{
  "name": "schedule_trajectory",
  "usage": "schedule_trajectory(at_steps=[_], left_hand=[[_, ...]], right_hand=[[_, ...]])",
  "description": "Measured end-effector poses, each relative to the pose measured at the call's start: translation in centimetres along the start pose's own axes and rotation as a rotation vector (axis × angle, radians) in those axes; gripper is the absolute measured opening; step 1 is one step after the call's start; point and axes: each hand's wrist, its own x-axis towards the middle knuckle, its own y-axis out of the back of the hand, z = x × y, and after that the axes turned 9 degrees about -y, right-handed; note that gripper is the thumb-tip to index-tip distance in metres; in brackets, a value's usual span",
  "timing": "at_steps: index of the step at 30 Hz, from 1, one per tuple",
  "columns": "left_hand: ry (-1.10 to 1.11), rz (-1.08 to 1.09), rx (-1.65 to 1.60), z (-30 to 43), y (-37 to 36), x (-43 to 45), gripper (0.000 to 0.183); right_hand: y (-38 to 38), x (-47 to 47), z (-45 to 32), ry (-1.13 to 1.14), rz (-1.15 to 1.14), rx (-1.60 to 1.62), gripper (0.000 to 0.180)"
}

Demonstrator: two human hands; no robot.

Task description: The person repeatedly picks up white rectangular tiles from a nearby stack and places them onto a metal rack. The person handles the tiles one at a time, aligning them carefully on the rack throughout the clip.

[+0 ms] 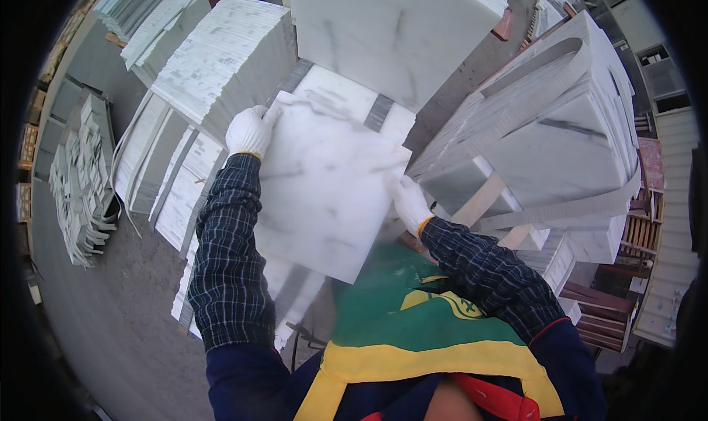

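Note:
A square slab of white marble (326,183) with grey veining lies tilted before me, between my two hands. My left hand (249,130), in a white knit glove, grips its upper left corner. My right hand (410,202), gloved the same way, holds its right edge near the upper right corner. The fingers beneath the slab are hidden. Under and behind it is a strapped stack of marble slabs (337,89) with grey bands over it. A larger marble slab (381,39) stands upright just beyond.
To the left stand stacks of marble tiles (227,50) on edge, with loose straps beside them. A large strapped bundle of marble slabs (558,139) leans on the right. A pile of thin stone strips (88,183) sits on the ground at far left. Wooden pallets (600,316) lie at lower right.

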Motion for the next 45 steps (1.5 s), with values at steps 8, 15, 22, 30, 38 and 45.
schedule_trajectory(at_steps=[8,15,22,30,38,45], left_hand=[[-0.463,0.323,0.194,0.7,-1.3,-0.7,0.059],[-0.63,0.227,0.32,8.9,-9.7,-5.2,0.067],[-1.033,-0.057,0.092,15.9,-11.5,-12.0,0.063],[-0.892,-0.236,0.046,7.1,-6.5,-22.1,0.067],[-0.185,0.193,0.358,-6.8,-4.4,-17.1,0.063],[-0.13,0.284,0.447,-7.9,-5.9,-16.6,0.06]], right_hand=[[3.3,-2.3,-5.3,-0.204,-0.328,0.053,0.044],[3.7,-0.8,-4.1,-0.223,-0.48,0.058,0.043],[7.3,-2.9,1.0,-0.26,-0.617,-0.013,0.033],[11.4,-6.4,4.7,-0.117,-0.566,-0.21,0.047],[10.2,-5.8,5.7,-0.2,-0.586,0.048,0.033],[6.3,-2.3,-1.6,-0.115,-0.344,0.31,0.053]])
